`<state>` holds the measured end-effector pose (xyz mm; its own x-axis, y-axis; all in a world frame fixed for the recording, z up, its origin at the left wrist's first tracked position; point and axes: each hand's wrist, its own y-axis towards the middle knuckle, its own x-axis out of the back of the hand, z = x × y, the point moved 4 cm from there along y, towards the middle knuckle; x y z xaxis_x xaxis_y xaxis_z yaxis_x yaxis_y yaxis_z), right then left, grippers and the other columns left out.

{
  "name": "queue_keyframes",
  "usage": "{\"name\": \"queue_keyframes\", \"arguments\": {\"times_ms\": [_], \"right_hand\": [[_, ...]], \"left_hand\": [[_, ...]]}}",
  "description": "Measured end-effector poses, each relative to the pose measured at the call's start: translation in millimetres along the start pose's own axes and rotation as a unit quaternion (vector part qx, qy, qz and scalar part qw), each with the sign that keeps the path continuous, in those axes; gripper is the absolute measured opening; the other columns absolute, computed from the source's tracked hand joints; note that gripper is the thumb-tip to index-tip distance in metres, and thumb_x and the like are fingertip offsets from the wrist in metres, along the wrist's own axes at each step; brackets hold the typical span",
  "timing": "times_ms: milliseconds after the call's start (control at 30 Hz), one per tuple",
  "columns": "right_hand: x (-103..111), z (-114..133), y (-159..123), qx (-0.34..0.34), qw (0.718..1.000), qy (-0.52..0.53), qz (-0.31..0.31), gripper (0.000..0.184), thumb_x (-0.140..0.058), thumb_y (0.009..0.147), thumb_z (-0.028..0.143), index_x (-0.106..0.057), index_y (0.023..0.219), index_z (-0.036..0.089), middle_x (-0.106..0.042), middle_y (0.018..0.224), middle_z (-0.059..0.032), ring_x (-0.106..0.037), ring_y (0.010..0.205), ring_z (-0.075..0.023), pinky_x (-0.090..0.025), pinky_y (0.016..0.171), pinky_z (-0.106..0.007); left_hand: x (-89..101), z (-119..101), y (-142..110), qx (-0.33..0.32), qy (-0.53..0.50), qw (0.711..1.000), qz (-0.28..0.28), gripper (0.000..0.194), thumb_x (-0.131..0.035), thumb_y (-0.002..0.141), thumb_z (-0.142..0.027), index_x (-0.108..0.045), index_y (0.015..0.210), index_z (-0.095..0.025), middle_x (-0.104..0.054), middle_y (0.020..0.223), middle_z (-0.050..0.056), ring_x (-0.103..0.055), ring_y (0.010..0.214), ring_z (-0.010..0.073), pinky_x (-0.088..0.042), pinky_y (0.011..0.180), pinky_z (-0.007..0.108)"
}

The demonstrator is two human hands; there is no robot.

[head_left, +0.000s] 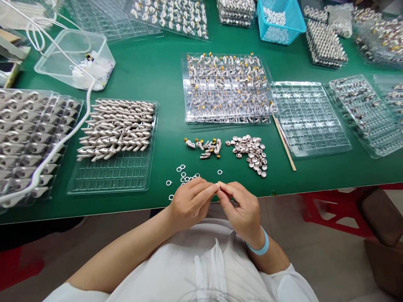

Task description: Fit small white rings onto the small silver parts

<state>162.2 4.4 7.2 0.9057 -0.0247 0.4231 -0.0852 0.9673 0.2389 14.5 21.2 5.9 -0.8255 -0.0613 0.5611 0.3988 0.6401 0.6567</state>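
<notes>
Green table [171, 75] runs along beyond the person's hands, which meet near its front edge. Left hand [190, 203] and right hand [242, 207] both have their fingertips narrowed around one tiny dark piece [219, 188], mostly hidden, so its shape cannot be told. From that pinch, rings [185, 179] lie scattered at ten o'clock, with a lone ring [218, 172] just off at twelve. Gold-tabbed parts [217, 147] sit in a loose group further out at twelve; cups [252, 153] are heaped between one and two. Beyond the parts, a stack of see-through trays [228, 119] bears rows of similar pieces. At two o'clock a stick [285, 144] lies slanted, touching or just beside a moulded tray [311, 117]. Another tray [108, 176], at ten o'clock, carries metallic stems [118, 130]. A blue basket [280, 33] stands far off near one. A pale blue band [261, 245] circles the right wrist.
</notes>
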Motion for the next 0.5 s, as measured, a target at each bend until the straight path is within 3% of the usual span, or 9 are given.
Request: {"name": "queue_keyframes", "arguments": {"times_ms": [200, 500], "right_hand": [[3.9, -4.2, 5.8, -0.030, 0.996, 0.057, 0.058, 0.024, -0.061, 0.090, 0.022, -0.067, 0.112, 0.019, -0.068, 0.087, -0.0050, -0.064, 0.073, -0.0134, -0.058, 0.064, -0.026], [1.6, -5.0, 4.7, 0.071, 0.989, -0.059, 0.117, 0.024, -0.049, 0.096, 0.017, -0.061, 0.116, 0.015, -0.064, 0.085, -0.0076, -0.058, 0.075, -0.0173, -0.052, 0.069, -0.032]], "left_hand": [[2.0, -1.0, 1.0, 0.013, -0.011, 1.000, -0.007, 0.033, -0.052, 0.087, -0.006, -0.057, 0.118, -0.014, -0.071, 0.082, 0.009, -0.062, 0.068, 0.0167, -0.054, 0.062, 0.030], [-1.1, -2.4, -0.5, 0.015, -0.007, 1.000, -0.001, 0.028, -0.055, 0.088, -0.004, -0.059, 0.115, -0.011, -0.072, 0.085, 0.011, -0.065, 0.072, 0.0172, -0.056, 0.065, 0.031]]}}
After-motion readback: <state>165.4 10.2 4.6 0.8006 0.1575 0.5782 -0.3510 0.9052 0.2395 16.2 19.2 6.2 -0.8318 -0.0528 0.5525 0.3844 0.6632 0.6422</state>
